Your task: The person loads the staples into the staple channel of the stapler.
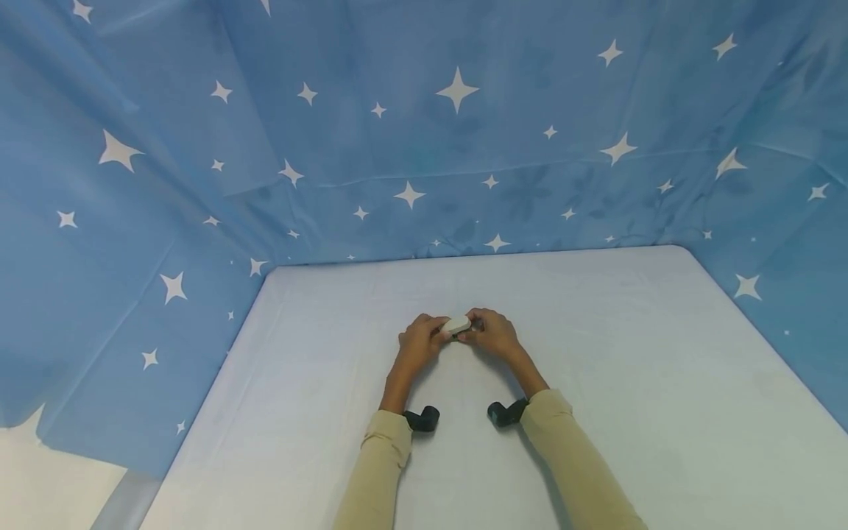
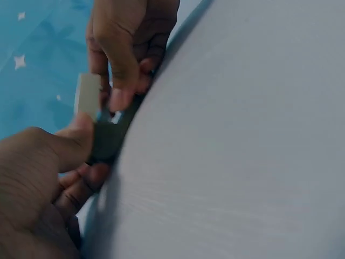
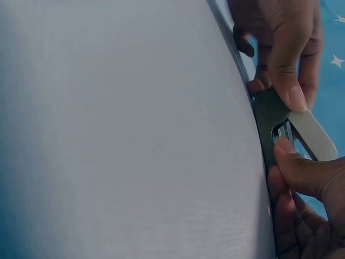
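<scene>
Both hands hold a small stapler (image 1: 457, 325) over the white table, its off-white top (image 3: 312, 135) tilted away from a dark green base (image 3: 268, 116). Silvery metal shows between the two parts in the right wrist view. My left hand (image 1: 420, 340) grips one end, with its thumb at the joint of top and base and its fingers beneath. From the other side, my right hand (image 1: 492, 333) pinches it, thumb against the metal part and fingers curled under the base. Fingers hide much of the stapler's underside.
A white cloth-covered table (image 1: 298, 412) spreads around the hands. Blue star-patterned fabric (image 1: 424, 140) hangs behind it and along both sides. Dark wrist cameras, the left one (image 1: 424, 419) and the right one (image 1: 505, 414), stick inward between the tan sleeves.
</scene>
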Available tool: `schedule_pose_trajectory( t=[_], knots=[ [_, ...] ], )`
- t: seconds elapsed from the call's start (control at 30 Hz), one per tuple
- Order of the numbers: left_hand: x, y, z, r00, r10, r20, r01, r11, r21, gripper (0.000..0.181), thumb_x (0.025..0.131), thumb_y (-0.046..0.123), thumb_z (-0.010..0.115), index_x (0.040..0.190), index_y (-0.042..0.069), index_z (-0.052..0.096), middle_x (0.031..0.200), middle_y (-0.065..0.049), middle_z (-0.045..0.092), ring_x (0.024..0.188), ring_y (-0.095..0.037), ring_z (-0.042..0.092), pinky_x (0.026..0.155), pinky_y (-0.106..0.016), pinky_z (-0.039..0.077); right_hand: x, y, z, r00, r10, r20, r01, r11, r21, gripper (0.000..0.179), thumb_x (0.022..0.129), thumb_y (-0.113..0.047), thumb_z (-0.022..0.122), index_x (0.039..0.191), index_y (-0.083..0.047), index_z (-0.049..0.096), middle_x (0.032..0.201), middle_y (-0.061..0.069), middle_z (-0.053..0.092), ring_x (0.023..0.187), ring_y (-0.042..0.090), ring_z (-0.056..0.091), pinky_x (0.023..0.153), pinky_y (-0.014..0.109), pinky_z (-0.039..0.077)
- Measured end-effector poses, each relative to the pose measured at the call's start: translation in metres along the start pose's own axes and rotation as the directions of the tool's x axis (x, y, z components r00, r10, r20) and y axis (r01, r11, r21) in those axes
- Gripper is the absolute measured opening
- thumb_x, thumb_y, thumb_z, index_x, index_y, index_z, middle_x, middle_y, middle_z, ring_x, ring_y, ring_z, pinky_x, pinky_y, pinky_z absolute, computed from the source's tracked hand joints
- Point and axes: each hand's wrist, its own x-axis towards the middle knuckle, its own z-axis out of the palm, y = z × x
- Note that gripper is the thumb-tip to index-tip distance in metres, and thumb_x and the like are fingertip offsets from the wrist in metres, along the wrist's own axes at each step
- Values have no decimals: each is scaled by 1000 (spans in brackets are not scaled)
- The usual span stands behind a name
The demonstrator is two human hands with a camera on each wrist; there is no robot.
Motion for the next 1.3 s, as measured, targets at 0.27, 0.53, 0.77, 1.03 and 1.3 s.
schedule_pose_trajectory(
  t=[0.27,0.53,0.77,1.03,1.3],
  knots=[
    [-1,-4,5,997,-56,-46,47,984,-172,27,82,31,64,108,22,66,99,1,63,88,-16,57,77,-44,30,-2,7,-1,985,8,170,-74,921,383,31,81,-24,68,104,-7,60,103,11,60,72,15,64,65,29,50],
    [3,-2,9,994,-70,-82,59,989,-134,26,81,31,65,106,24,67,98,3,63,84,-12,55,74,-40,29,3,2,-5,962,104,254,-242,757,607,52,88,-44,52,112,2,53,93,20,64,77,28,67,66,32,52],
    [3,0,13,991,-73,-116,62,993,-102,26,80,33,65,105,26,67,96,5,63,78,-9,54,70,-36,27,4,2,-2,957,162,242,-282,721,633,44,90,-35,54,112,4,54,98,25,61,78,31,66,68,33,51],
    [3,2,13,988,-78,-130,70,996,-62,27,79,34,65,105,27,67,96,6,63,77,-9,54,70,-35,28,1,0,-1,975,116,190,-214,724,656,33,93,-23,50,111,5,54,98,25,59,74,31,66,66,32,52],
    [4,2,14,987,-78,-142,73,997,-38,27,78,36,65,104,28,67,94,7,63,75,-8,53,69,-34,28,0,0,-2,974,106,201,-215,721,659,32,95,-17,46,114,7,53,101,30,57,76,34,65,66,33,51]
  ],
)
